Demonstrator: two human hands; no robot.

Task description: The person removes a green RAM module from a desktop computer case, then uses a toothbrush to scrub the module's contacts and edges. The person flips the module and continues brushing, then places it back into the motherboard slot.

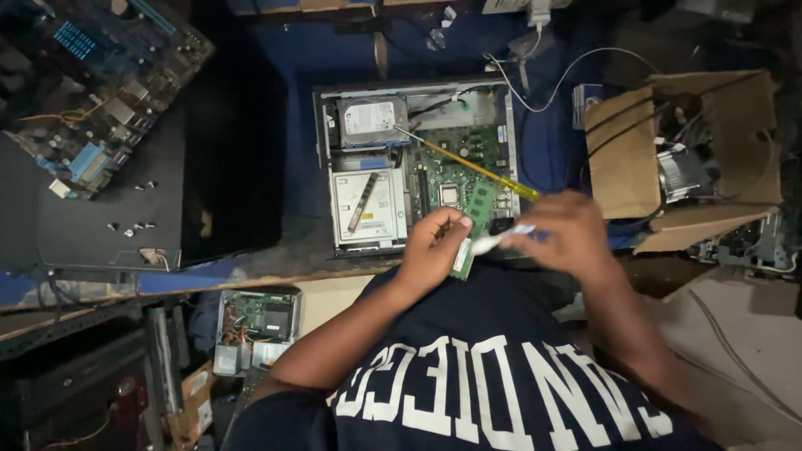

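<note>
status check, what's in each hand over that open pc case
Left hand pinching green memory stick upright by its edge. Right hand gripping small white brush against it. Yellow screwdriver lying across open case.

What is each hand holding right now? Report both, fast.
Left hand: closed on a green memory module.
Right hand: closed on a small white brush-like tool, its tip at the module.

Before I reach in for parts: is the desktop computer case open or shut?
Open: the computer case has no side cover, so its hard drive and green motherboard show.
</note>
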